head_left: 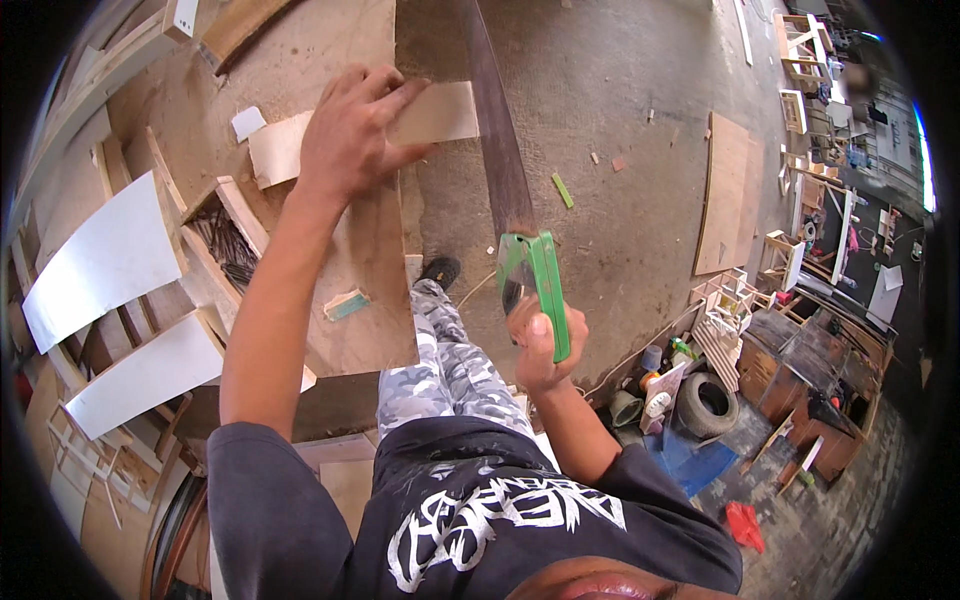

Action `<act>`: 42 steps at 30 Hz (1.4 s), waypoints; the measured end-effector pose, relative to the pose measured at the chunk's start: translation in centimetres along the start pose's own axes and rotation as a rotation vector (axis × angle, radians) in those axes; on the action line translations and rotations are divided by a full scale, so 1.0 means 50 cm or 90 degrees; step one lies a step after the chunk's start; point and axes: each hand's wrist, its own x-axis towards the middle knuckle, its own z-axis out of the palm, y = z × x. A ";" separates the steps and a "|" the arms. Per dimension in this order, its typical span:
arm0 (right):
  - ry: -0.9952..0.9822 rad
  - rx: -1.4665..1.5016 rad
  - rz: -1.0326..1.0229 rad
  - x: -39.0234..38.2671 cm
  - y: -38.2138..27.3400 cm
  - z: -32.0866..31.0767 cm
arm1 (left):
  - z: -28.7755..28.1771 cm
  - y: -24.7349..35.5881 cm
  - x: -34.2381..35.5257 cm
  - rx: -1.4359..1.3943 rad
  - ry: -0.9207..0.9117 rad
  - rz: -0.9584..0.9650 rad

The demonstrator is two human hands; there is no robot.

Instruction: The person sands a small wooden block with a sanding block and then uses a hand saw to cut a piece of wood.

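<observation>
Left fingers [403,97], spread, hide part of a board [445,110]; right fingers [576,325] wrap a saw [511,185] cropped at top.

TEXT: white jagged lettering [543,510] | ON: dark T-shirt [370,510] | LEGIBILITY: poor, apparently stylised

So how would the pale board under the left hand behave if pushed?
The pale board is probably stiff, looking straight where it overhangs the worktop. Pushed much farther out, it might tip without the left hand, since one end juts past the edge.
</observation>
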 end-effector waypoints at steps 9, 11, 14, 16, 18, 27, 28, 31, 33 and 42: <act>0.004 0.041 0.030 0.021 -0.004 0.004 | 0.004 -0.004 -0.002 -0.002 0.011 0.002; -0.001 0.062 0.054 0.024 -0.005 0.004 | 0.005 -0.004 -0.001 -0.001 0.018 0.017; -0.007 0.061 0.027 -0.001 -0.003 -0.005 | 0.005 -0.002 -0.004 0.017 0.021 0.013; -0.010 0.054 0.009 -0.010 -0.003 -0.004 | 0.002 -0.002 -0.004 0.019 0.020 0.011; -0.002 0.065 0.019 -0.007 -0.006 -0.001 | 0.003 -0.001 -0.004 0.022 0.021 0.009; 0.013 0.091 0.023 -0.009 -0.008 -0.001 | 0.001 0.001 -0.002 0.011 0.011 0.001; 0.005 0.090 0.015 -0.012 -0.005 -0.003 | -0.001 0.002 -0.001 0.008 0.006 -0.003; 0.005 0.104 0.016 -0.015 0.000 -0.006 | -0.002 0.003 -0.002 0.006 0.005 -0.006; 0.004 0.096 0.015 -0.014 0.001 -0.007 | -0.001 0.001 -0.002 0.007 0.008 -0.004; -0.004 0.018 0.012 0.005 -0.004 0.003 | -0.001 0.002 -0.002 0.006 0.011 -0.012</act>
